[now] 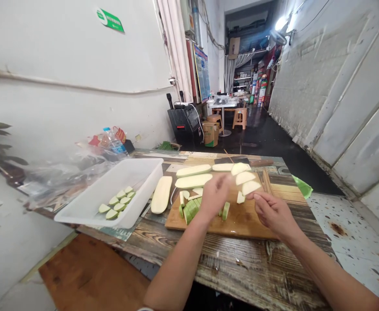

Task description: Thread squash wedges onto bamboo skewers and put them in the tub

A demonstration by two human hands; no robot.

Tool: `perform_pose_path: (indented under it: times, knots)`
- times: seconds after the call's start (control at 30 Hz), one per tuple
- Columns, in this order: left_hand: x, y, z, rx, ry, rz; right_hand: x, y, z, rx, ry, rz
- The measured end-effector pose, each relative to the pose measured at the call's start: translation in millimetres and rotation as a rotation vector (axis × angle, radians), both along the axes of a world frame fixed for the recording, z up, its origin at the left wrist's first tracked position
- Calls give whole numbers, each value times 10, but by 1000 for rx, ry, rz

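Note:
A wooden cutting board (241, 222) lies on the table with pale green squash on it. My left hand (213, 196) rests over a row of cut slices (191, 209), fingers curled; what they hold is hidden. My right hand (272, 211) hovers at the board's right side, fingers bent and apart, fingertips close to a pale wedge (250, 186). Long peeled strips (193, 180) lie at the board's far side. One long half (161, 194) lies off the board on the left.
A white plastic tub (137, 172) holding several cut pieces (118, 202) stands left of the board. A knife (257, 163) lies beyond the board. Plastic bags and a bottle (113, 142) sit at the far left. A green scrap (302, 185) lies at the table's right edge.

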State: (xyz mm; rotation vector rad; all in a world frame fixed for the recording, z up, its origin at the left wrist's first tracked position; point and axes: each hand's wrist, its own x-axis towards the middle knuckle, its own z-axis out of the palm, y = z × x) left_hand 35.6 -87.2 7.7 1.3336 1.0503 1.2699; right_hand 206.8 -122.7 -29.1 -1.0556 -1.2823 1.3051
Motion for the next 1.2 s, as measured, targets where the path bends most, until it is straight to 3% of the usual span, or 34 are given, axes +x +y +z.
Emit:
perform_pose_path:
  times: [0.1,0.23,0.33,0.43,0.53,0.63,0.77,0.87,1.0,1.1,1.2]
  knots:
    - [-9,-82,-130,245,566,48,201,70,63,-105,233,147]
    - [52,-92,-262,335,1129,28,352,136,34,-144,391,206]
    - [80,-50,-296,320,1377,-11,374,171,-41,-148,478,277]
    - [86,-26,-299,299,1420,-82,361,181,-63,-152,533,328]
    - [81,4,-282,247,1172,-114,317,151,-4,-141,474,292]
    - [35,106,-246,92,639,-80,243,85,73,-89,308,192]
    - [-161,350,-211,-191,-160,29,146,-27,127,39,-115,112]
    - [-373,512,-208,-390,-583,71,83,-102,162,193,-468,108]
    - [-567,599,-199,-409,-720,51,4,-151,205,307,-698,114]
    - [-622,604,-196,-311,-704,49,-37,-157,210,299,-733,121]
    - [-652,613,-213,-313,-719,43,-62,-162,196,279,-720,132]
